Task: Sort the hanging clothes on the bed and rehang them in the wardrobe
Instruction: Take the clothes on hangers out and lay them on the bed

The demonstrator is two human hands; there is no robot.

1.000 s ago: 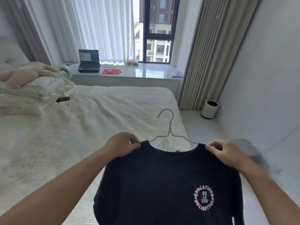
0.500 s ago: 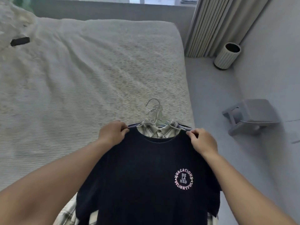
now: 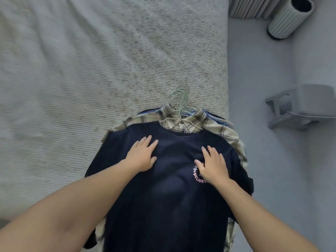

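Looking straight down at the foot end of a bed [image 3: 91,70] with a ribbed off-white cover. Stack of clothes on hangers lying near its right edge, around 5 o'clock from the middle of the cover.

On top: a navy t-shirt [image 3: 172,206], front up, neck toward 12 o'clock, hem running off the bottom of the shot. Pink circular print [image 3: 197,176] on the chest, only "DELIGHT" readable, rest covered.

Left hand [image 3: 141,157] flat on the shirt's chest at about 10 o'clock from the print, fingers straight and slightly spread, gripping nothing. Right hand [image 3: 213,167] flat too, palm down right over the print, fingers stretched out toward 11 o'clock, also gripping nothing. Both just pressing on fabric.

Under the navy one: a beige plaid shirt [image 3: 216,127], collar and shoulders poking out at 12 and 2 o'clock. Below that, slivers of blue garments [image 3: 217,119], can't tell how many. Bunch of pale green hanger hooks [image 3: 179,99] fanned together at 12 o'clock from the collars, resting on the cover.

On the grey floor: a grey step stool [image 3: 301,106] at 3 o'clock, tipped on its side. A ribbed pale bin [image 3: 287,19] at 1 o'clock, dark opening visible, right beside the bottom of pleated curtains [image 3: 245,8].
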